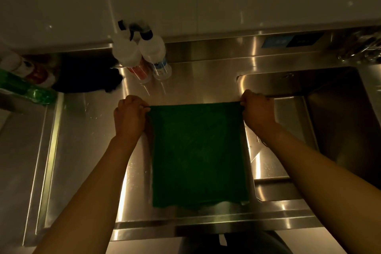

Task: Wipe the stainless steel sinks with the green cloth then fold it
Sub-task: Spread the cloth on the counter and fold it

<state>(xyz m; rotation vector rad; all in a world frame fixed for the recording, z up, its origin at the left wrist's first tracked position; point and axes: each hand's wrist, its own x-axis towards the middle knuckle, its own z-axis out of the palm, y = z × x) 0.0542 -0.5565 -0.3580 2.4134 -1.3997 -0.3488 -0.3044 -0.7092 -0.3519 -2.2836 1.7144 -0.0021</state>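
1. Your left hand (128, 116) and right hand (256, 110) each pinch a far corner of the green cloth (198, 154).
2. The cloth is spread flat between your hands, beside the sink (334, 113).
3. Wiping appears finished; folding is not yet done.

two hands: left hand (129, 117), right hand (257, 109). one green cloth (198, 154). one sink basin (329, 121) in clear view. two white spray bottles (127, 52) (153, 49). one green bottle (26, 88). one black rag (90, 76). two stickers: blue sticker (275, 42), dark sticker (303, 40). red-and-white containers (31, 70) at far left, too blurred to count.
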